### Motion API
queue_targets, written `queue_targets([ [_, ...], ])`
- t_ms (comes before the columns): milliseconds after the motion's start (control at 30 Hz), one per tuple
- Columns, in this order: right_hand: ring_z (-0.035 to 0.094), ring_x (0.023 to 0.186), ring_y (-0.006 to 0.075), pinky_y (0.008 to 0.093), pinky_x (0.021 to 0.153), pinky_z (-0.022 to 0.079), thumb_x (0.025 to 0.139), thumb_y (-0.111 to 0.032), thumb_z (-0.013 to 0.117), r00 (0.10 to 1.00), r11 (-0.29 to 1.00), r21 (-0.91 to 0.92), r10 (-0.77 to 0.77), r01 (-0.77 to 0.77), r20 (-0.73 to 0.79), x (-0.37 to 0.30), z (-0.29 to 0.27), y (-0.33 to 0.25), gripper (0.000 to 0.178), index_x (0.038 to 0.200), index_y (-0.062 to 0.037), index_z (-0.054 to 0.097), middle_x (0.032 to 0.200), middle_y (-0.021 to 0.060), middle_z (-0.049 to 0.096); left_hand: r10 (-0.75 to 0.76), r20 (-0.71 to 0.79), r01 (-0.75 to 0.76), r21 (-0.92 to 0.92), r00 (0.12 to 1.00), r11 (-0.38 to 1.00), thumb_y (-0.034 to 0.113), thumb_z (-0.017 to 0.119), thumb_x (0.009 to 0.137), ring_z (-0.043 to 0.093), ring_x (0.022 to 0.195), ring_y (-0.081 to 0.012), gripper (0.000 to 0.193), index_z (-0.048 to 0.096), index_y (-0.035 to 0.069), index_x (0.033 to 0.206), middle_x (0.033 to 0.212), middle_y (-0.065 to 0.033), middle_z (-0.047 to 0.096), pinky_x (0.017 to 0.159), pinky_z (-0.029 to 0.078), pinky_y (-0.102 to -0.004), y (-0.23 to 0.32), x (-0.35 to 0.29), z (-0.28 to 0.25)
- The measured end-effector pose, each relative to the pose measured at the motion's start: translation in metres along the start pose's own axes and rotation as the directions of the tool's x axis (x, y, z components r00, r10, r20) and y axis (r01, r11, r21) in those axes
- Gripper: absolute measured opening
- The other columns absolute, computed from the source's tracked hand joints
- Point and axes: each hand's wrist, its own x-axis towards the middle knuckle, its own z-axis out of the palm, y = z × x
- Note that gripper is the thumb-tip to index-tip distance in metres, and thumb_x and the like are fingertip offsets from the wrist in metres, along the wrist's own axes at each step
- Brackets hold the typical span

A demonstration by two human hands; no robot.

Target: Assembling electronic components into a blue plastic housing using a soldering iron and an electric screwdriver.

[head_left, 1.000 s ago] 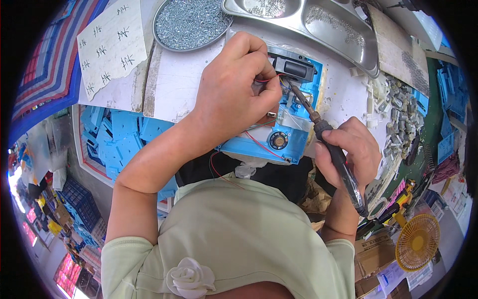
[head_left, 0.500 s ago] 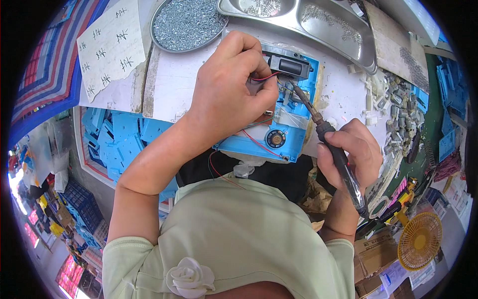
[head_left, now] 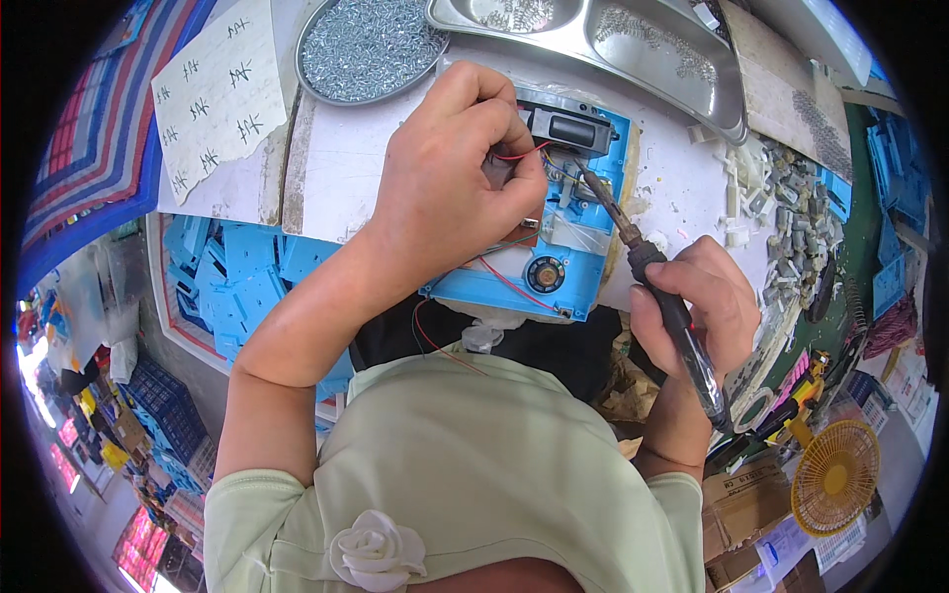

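A blue plastic housing point(head_left: 484, 289) lies on the bench before me, with wiring, a small round speaker point(head_left: 545, 275) and a black rectangular part point(head_left: 571, 129) in it. My left hand point(head_left: 435, 168) is over the housing's left side, thumb and fingers pinched at a thin red wire point(head_left: 524, 154) that runs toward the black part. The fingertips partly hide what lies beneath them. Gripped in my right hand point(head_left: 720, 306) is a soldering iron point(head_left: 675, 314) with a dark handle. Its tip points up and left, down into the housing just below the black part; whether it touches is unclear.
A round bowl of screws point(head_left: 371, 49) and a metal compartment tray point(head_left: 652, 49) stand behind the housing. Small grey and white parts point(head_left: 771, 212) are heaped at right. Blue plastic pieces point(head_left: 242, 282) fill a box at left. A yellow fan point(head_left: 833, 478) is at lower right.
The whole view has shifted very slightly. Both hands keep their grips, and the iron's tip stays at nearly the same spot below the black part.
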Motion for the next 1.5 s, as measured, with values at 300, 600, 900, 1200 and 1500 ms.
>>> queue_targets([
  [300,0.052,0.053,0.0213,0.0317,0.049,0.040,0.070,0.001,0.082,1.000,1.000,0.001,0.009,-0.009,0.007,0.006,0.007,0.001,0.033,0.098,-0.0071,0.068,0.065,0.0043,0.058,-0.005,-0.049,0.003,-0.039,0.999,0.999,0.002,0.076,0.070,0.063,0.078,-0.0260,0.013,0.064,0.002,0.075,0.091,-0.0094,0.061,0.068,0.053,-0.0345,0.000,0.001,0.003],
  [600,0.052,0.054,0.0217,0.0316,0.049,0.040,0.069,0.000,0.083,1.000,1.000,0.014,-0.028,0.028,0.014,0.013,0.014,0.006,0.033,0.098,-0.0073,0.069,0.064,0.0042,0.057,0.016,-0.069,-0.017,-0.018,0.997,1.000,0.001,0.075,0.071,0.063,0.078,-0.0260,0.013,0.064,0.001,0.077,0.092,-0.0093,0.060,0.068,0.053,-0.0348,0.000,0.000,0.005],
  [900,0.052,0.054,0.0218,0.0316,0.049,0.040,0.070,0.001,0.083,1.000,1.000,0.013,-0.021,0.021,0.006,0.015,0.014,0.004,0.032,0.098,-0.0067,0.069,0.065,0.0043,0.058,0.021,-0.017,-0.020,0.030,1.000,0.999,0.000,0.077,0.075,0.061,0.081,-0.0173,0.011,0.068,0.000,0.081,0.097,-0.0081,0.059,0.067,0.052,-0.0277,-0.001,0.000,0.002],
  [1200,0.054,0.055,0.0218,0.0317,0.050,0.042,0.072,-0.001,0.084,1.000,1.000,0.004,0.004,-0.004,0.011,0.014,0.012,0.004,0.032,0.099,-0.0069,0.069,0.066,0.0045,0.060,0.025,-0.015,-0.025,0.033,1.000,0.999,0.000,0.077,0.076,0.062,0.080,-0.0173,0.011,0.067,0.000,0.081,0.098,-0.0082,0.059,0.067,0.052,-0.0282,-0.001,-0.001,0.002],
  [1500,0.053,0.054,0.0215,0.0314,0.050,0.041,0.071,0.001,0.083,1.000,1.000,0.001,0.007,-0.007,0.002,0.007,0.006,-0.001,0.034,0.101,-0.0056,0.069,0.067,0.0050,0.062,0.018,-0.081,-0.018,-0.005,0.997,1.000,0.002,0.076,0.072,0.063,0.078,-0.0267,0.014,0.063,0.002,0.076,0.094,-0.0092,0.060,0.066,0.053,-0.0357,-0.001,-0.001,0.007],
])
